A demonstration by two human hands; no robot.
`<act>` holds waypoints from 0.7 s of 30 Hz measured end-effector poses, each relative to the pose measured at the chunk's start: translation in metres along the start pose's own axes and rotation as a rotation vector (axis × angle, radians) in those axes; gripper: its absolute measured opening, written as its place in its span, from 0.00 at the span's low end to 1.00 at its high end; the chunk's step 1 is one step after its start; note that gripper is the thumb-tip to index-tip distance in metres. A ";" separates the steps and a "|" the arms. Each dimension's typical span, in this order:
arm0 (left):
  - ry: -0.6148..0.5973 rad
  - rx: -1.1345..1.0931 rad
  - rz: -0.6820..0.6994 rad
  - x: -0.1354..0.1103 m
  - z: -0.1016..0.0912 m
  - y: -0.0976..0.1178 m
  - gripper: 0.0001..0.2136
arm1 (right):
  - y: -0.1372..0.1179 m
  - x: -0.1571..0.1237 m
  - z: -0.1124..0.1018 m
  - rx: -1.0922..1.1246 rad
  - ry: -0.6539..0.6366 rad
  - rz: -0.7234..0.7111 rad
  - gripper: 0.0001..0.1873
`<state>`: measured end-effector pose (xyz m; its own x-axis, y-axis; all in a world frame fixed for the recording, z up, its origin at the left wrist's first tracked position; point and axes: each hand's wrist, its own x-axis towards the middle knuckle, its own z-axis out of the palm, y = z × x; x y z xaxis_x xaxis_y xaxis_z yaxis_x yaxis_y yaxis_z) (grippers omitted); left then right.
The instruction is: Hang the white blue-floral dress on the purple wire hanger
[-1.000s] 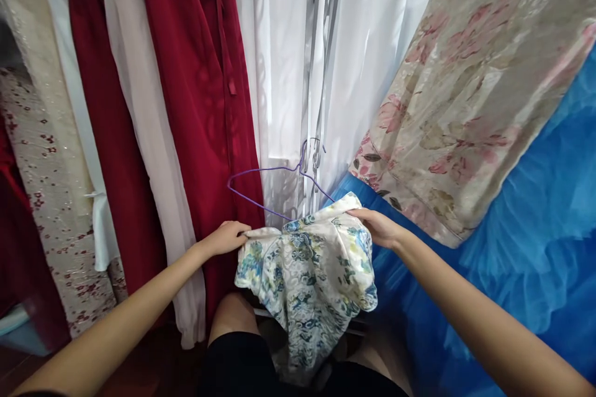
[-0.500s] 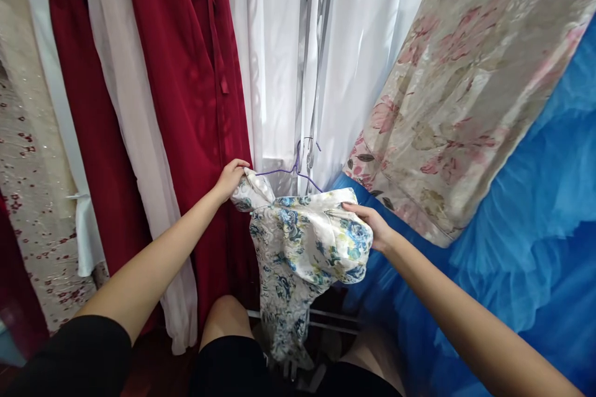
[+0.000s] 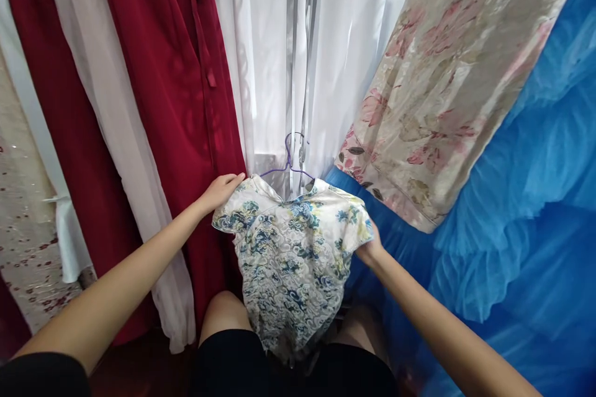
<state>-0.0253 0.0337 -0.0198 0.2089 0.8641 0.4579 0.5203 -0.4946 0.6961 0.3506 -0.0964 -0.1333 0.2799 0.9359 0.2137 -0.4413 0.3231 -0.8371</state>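
A white short-sleeved blouse [image 3: 293, 248] with blue and yellow-green flowers hangs on a purple wire hanger [image 3: 287, 164], its front facing me. My left hand [image 3: 222, 191] is closed on the blouse's left shoulder, with the fingertips at the seam near the neckline. On the other side, my right hand [image 3: 371, 248] is at the right sleeve; most of its fingers are hidden behind the cloth, and it appears to grip the sleeve edge. The hanger's hook rises above the neckline in front of white cloth. Below, the blouse's hem hangs between my knees.
White drapes [image 3: 265, 62] with grey strips hang straight ahead. Dark red garments [image 3: 153, 74] and a pale pink one [image 3: 93, 56] hang at left. A floral beige garment [image 3: 419, 111] and blue tulle [image 3: 526, 198] fill the right side.
The blouse's right shoulder, folded over before, now lies spread out, and both sleeves are opened flat. My right hand has moved down and behind the sleeve. The view has shifted slightly right.
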 end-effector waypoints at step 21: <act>0.416 -0.479 0.208 -0.050 0.032 0.033 0.07 | -0.098 -0.089 0.100 -0.970 -0.917 -0.434 0.19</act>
<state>0.0083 -0.0226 -0.0371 -0.1216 0.6861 0.7173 0.0588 -0.7164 0.6952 0.2840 -0.1979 -0.0202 -0.5750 0.6663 0.4749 0.3975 0.7348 -0.5496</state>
